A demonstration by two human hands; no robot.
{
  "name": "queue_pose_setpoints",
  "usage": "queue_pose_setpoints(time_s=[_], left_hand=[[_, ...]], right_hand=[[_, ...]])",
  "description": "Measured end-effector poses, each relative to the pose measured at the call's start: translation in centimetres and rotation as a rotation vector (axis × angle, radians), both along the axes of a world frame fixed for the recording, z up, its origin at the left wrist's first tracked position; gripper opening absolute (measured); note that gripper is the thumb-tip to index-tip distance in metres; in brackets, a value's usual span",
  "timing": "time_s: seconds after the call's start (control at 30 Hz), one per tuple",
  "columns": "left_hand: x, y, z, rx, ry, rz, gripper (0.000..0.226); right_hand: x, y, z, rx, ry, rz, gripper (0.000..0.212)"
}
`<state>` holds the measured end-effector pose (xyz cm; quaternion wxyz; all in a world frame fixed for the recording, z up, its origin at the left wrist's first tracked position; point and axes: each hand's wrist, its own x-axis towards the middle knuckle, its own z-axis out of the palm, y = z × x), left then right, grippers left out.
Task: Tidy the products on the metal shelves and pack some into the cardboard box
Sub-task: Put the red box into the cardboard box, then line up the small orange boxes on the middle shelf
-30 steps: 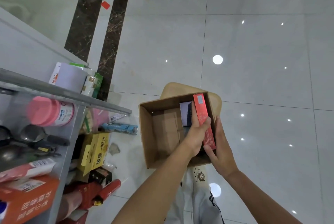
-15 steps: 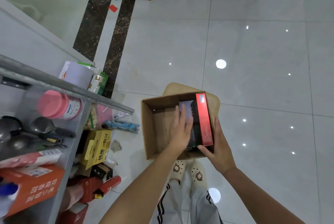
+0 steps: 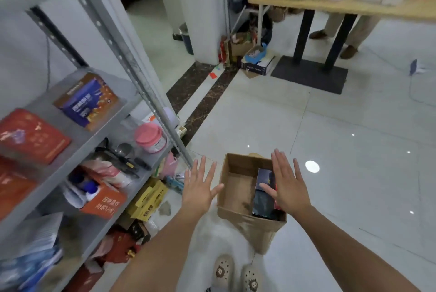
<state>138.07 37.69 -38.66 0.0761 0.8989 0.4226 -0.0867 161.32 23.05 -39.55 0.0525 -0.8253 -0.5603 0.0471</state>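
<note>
- The open brown cardboard box (image 3: 246, 223) sits on the pale tiled floor, just beside the foot of the grey metal shelves (image 3: 94, 131).
- Dark glossy cartons (image 3: 263, 202) stand along the box's right wall. A sliver of a red carton (image 3: 278, 205) shows in the right corner, and the left half is bare.
- The left hand (image 3: 200, 188) hovers beside the box's left edge and the right hand (image 3: 286, 185) over the dark cartons. Each grip is wide, fingers spread, holding nothing.
- The step is judged to be fetching the next product.
- A flat-sided item suits best, such as the purple-and-orange box (image 3: 87, 100) at the upper shelf's front edge.
- It should go upright into the bare left half, pressed against the dark cartons so that nothing tips.
- The round pink-lidded jar (image 3: 151, 138) would likely roll, so it is better wedged in last.
</note>
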Motion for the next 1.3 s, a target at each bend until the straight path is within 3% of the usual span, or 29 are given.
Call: queue_pose_setpoints(time_s=[0.1,0.4,0.47,0.57,0.67,0.73,0.83,0.87,0.97,1.03,1.1,1.23,1.3], left_hand=[[-3.9,-0.9,1.7,-0.01,-0.026,0.099,0.098],[-21.6,-8.0,5.3,0.103,-0.04,0.439,0.084],[-26.9,-11.0,5.7,0.147,-0.013,0.528,0.067],[-35.6,-16.9,7.1,0.126,0.041,0.653,0.071],[-44.9,-24.3,8.6,0.175,0.049,0.834,0.09],[-52.0,-29.8,8.1,0.195,0.036,1.021,0.073],[-61.7,-37.9,7.5,0.215,0.046,1.232,0.073],[-63.7,-40.5,9.0,0.213,0.056,1.297,0.068],[-67.5,-45.7,13.2,0.158,0.063,1.441,0.093],[-69.5,-47.8,14.1,0.254,0.089,1.471,0.08],[-71.5,-49.2,14.4,0.231,0.11,1.508,0.071],[-76.1,-50.0,12.5,0.275,0.061,1.567,0.109],[-78.4,-49.5,11.7,0.239,0.036,1.584,0.096]], right_hand=[[-2.8,1.5,1.5,0.015,-0.019,0.107,0.088],[-18.8,3.4,4.1,-0.027,-0.014,0.461,0.083],[-23.9,2.6,4.3,0.005,-0.007,0.549,0.083],[-32.8,0.5,4.5,0.033,0.046,0.681,0.086],[-42.9,-2.7,5.1,0.007,0.15,0.782,0.09],[-49.8,-4.9,5.6,0.036,0.187,0.877,0.088],[-59.8,-8.3,6.8,0.055,0.227,1.015,0.086],[-62.7,-9.4,7.8,0.043,0.211,1.06,0.087],[-70.5,-11.4,10.2,0.115,0.131,1.219,0.098],[-74.8,-12.4,11.5,0.158,0.14,1.303,0.099],[-78.4,-13.1,12.2,0.192,0.147,1.351,0.091],[-84.9,-12.9,11.6,0.188,0.151,1.409,0.1],[-88.7,-12.5,11.9,0.194,0.193,1.42,0.102]])
